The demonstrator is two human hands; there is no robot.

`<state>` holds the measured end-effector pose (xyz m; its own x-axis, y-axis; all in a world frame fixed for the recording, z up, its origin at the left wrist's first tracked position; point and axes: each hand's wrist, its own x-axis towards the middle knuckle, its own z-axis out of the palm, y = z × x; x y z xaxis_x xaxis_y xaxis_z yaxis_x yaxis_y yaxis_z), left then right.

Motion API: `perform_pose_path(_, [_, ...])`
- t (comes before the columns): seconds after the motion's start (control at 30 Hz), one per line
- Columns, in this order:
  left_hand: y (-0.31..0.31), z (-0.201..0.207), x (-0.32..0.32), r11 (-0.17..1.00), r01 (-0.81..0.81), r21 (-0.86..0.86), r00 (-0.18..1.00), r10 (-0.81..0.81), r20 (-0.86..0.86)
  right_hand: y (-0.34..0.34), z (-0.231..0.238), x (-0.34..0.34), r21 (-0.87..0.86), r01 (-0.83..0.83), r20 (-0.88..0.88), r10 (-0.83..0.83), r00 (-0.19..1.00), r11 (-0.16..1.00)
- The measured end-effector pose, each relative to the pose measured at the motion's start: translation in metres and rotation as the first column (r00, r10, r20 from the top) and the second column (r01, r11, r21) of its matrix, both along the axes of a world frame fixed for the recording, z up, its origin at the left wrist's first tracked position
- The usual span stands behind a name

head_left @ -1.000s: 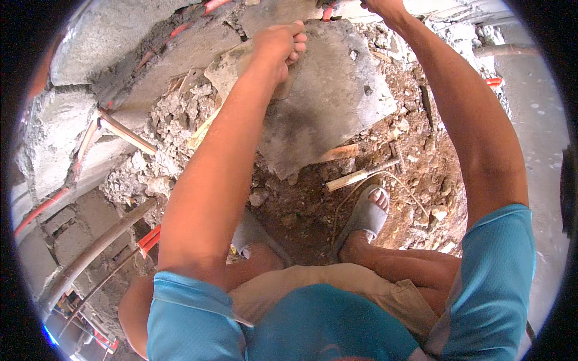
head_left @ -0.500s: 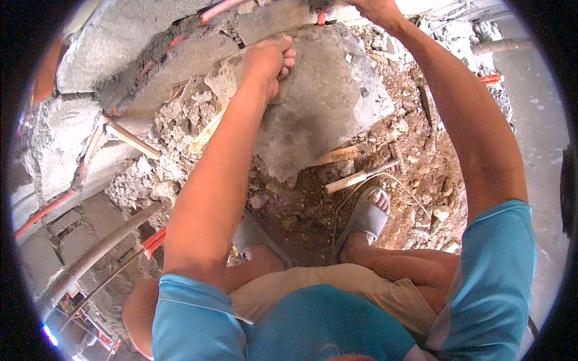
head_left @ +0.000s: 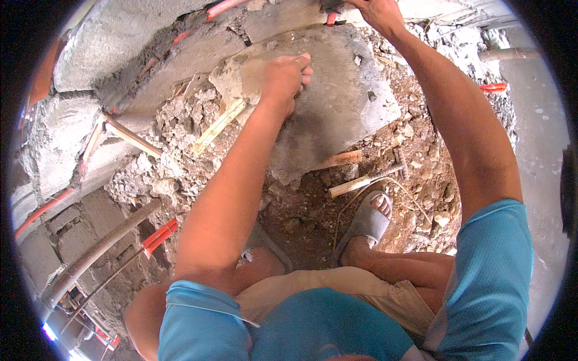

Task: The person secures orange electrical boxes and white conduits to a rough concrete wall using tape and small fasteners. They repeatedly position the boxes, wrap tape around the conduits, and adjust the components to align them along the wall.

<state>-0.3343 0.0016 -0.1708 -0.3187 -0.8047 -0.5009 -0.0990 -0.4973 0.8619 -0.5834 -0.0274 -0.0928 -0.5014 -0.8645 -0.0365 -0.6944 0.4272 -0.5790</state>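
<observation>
My left hand (head_left: 286, 83) is closed, knuckles up, low over the grey slab (head_left: 340, 99) ahead of me. A blurred tan patch shows beside its fingers; what they grip, if anything, is hidden. My right hand (head_left: 382, 15) reaches up to the wall at the top edge, its fingers bent together by a dark lump (head_left: 333, 5) above a short red pipe end (head_left: 331, 19). Its fingertips are partly cut off, and I cannot make out what they hold. A hammer (head_left: 361, 182) with a pale handle lies on the rubble near my sandalled foot.
A yellowish wood strip (head_left: 220, 127) lies left of the slab, and an orange-brown piece (head_left: 343, 159) sits at its near edge. Red pipes (head_left: 160, 236) and a long grey pole (head_left: 102, 253) stand at the left. Broken concrete and dirt (head_left: 421, 174) cover the ground.
My left hand has moved right and slightly nearer over the slab, uncovering more of the yellowish wood strip. My right hand stays by the red pipe end. The whole view has shifted slightly.
</observation>
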Motion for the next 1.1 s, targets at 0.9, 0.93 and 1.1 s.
perform_pose_path(0.9, [-0.055, 0.021, -0.068, 0.994, 0.033, -0.102, 0.979, -0.053, -0.199, -0.004, -0.015, 0.0, -0.128, -0.006, 0.048, 0.012, 0.999, 0.992])
perform_pose_path(0.93, [-0.054, 0.013, -0.06, 0.993, 0.059, -0.101, 0.981, -0.076, -0.177, -0.008, -0.015, 0.007, -0.169, -0.008, 0.001, 0.008, 1.0, 0.986])
perform_pose_path(1.1, [-0.03, 0.003, -0.036, 0.991, 0.126, -0.04, 0.985, -0.13, -0.117, -0.006, -0.016, -0.008, -0.218, -0.087, 0.096, 0.11, 0.989, 0.972])
